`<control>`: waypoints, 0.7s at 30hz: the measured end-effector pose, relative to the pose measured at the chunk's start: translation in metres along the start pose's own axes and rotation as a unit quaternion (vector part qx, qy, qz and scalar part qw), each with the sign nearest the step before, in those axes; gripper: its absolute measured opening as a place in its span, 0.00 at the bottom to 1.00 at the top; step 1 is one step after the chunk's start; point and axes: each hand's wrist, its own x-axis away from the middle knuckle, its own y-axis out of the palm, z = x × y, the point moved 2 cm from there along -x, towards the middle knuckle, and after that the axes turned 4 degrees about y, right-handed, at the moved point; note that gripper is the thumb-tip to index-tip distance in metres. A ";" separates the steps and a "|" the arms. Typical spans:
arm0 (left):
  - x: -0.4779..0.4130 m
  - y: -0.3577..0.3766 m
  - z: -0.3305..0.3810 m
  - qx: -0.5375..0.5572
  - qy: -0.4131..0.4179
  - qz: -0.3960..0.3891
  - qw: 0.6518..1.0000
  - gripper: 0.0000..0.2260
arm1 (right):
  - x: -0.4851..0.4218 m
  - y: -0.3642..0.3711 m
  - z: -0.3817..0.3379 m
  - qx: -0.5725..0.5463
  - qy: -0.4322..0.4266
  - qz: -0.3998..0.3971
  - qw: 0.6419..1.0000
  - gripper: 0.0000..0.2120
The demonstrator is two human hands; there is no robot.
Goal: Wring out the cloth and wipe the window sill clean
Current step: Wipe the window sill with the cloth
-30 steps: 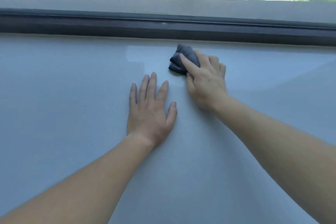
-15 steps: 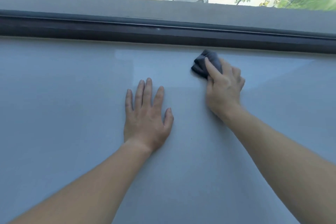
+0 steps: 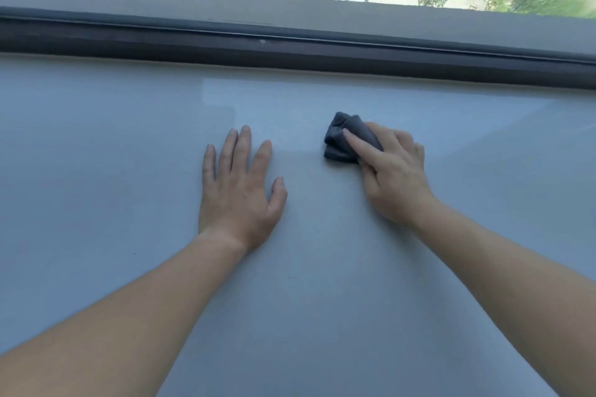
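Here, the dark grey bunched cloth [image 3: 346, 138] lies on the smooth pale blue-grey window sill [image 3: 96, 171], right of centre, partly under the fingers [image 3: 358, 147] of the right hand [image 3: 393, 177]. The forefinger stretches across its top; the others curl over its right side, gripping it against the sill. The left hand [image 3: 240, 193] rests flat nearby, apart from the cloth, fingers straight and spread, holding nothing. The cloth's right part is hidden beneath the hand.

Head-worn, forward and down onto sill [image 3: 106, 177]
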 end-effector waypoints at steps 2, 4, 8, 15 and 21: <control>0.002 0.000 0.000 0.002 -0.002 0.000 1.000 0.30 | -0.019 -0.006 0.031 0.007 0.114 0.033 0.993 0.23; 0.002 0.001 0.000 0.004 -0.002 0.003 1.000 0.29 | -0.023 -0.008 0.044 -0.014 0.212 0.056 0.976 0.23; 0.003 0.001 0.001 0.006 -0.005 0.010 1.000 0.29 | 0.032 0.002 -0.003 -0.022 0.107 0.048 0.993 0.25; 0.002 -0.002 -0.001 0.016 0.007 -0.017 1.000 0.28 | 0.043 -0.008 0.030 -0.002 0.127 0.029 0.991 0.24; 0.092 -0.002 0.046 0.110 0.001 0.073 0.991 0.24 | 0.111 -0.004 -0.021 -0.029 0.035 0.001 0.999 0.31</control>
